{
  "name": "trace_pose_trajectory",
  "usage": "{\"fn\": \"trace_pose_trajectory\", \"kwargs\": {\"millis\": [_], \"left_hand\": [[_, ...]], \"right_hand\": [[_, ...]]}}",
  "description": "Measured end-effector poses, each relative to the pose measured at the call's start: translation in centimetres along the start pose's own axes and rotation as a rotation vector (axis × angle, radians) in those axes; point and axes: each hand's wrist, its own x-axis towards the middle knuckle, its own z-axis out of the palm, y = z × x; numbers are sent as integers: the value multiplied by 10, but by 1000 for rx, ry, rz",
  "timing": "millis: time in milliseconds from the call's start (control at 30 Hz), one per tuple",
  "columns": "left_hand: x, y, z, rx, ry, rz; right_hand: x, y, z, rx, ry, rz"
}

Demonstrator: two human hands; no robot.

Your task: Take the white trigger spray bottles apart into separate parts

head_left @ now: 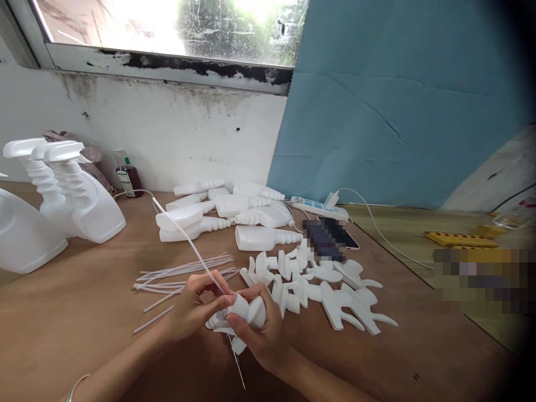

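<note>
My right hand [268, 329] is wrapped round a white trigger spray head [256, 312], its ribbed collar facing left. My left hand [196, 304] pinches a thin white dip tube [188, 237] close to that collar, and the tube slants up and away to the left. Whether the tube's end sits inside the collar is hidden by my fingers. Beneath my hands lie more white plastic parts, partly covered, and a thin pointed metal tool [238, 363]. Several loose tubes [184, 271] lie left of my hands, and a pile of white spray heads [297, 282] spreads to the right.
White bottles [255, 237] lie on their sides at the back of the brown table. Assembled spray bottles [94, 204] stand at left, near a dark bottle [129, 177]. A power strip [320, 208] and blurred dark devices [324, 237] are at back right, with a white cable [377, 226].
</note>
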Motion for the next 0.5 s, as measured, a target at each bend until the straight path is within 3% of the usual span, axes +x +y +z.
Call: {"fn": "trace_pose_trajectory", "kwargs": {"millis": [233,500], "left_hand": [[-2,-1,8,-14,-90,-112],[-4,-1,14,154,-120,23]], "right_hand": [[0,2,-1,-104,-25,-92],[-1,-1,-1,-196,2,-199]]}}
